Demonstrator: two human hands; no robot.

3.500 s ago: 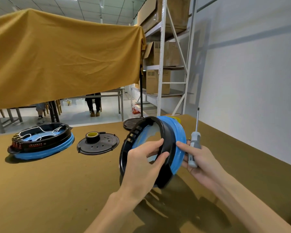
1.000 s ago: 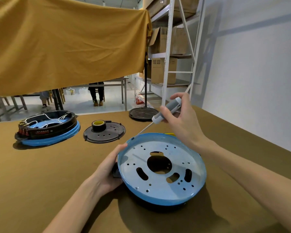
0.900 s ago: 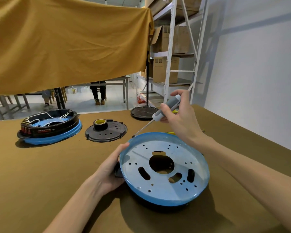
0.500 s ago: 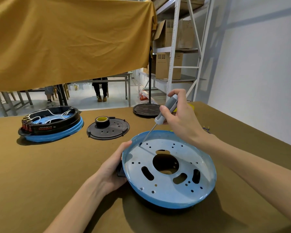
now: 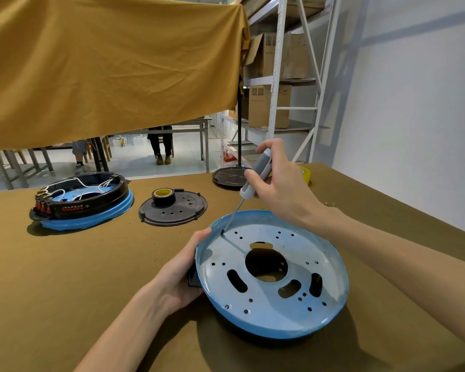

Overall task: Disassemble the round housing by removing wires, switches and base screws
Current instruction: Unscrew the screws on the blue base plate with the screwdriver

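The round housing (image 5: pixel 274 307) lies upside down on the table, its blue-rimmed metal base with several holes facing up. My left hand (image 5: pixel 181 269) grips its left edge over a black part underneath. My right hand (image 5: pixel 282 189) holds a grey-handled screwdriver (image 5: pixel 254 178), tilted, with its tip resting on a screw (image 5: pixel 222 234) near the base's upper-left rim. Another screw (image 5: pixel 226 306) sits near the lower-left rim.
A second housing (image 5: pixel 83 202) with white wires and red switches sits at the far left. A black round cover (image 5: pixel 173 209) carries a roll of tape (image 5: pixel 163 196). Another black disc (image 5: pixel 230 177) lies further back. Behind are a yellow cloth (image 5: pixel 105 68), a shelf rack (image 5: pixel 277 76) and a seated person's legs (image 5: pixel 160 146).
The housing went from held upright in both hands to lying base up on the table. My right hand brought the screwdriver tip down onto the screw near the rim.
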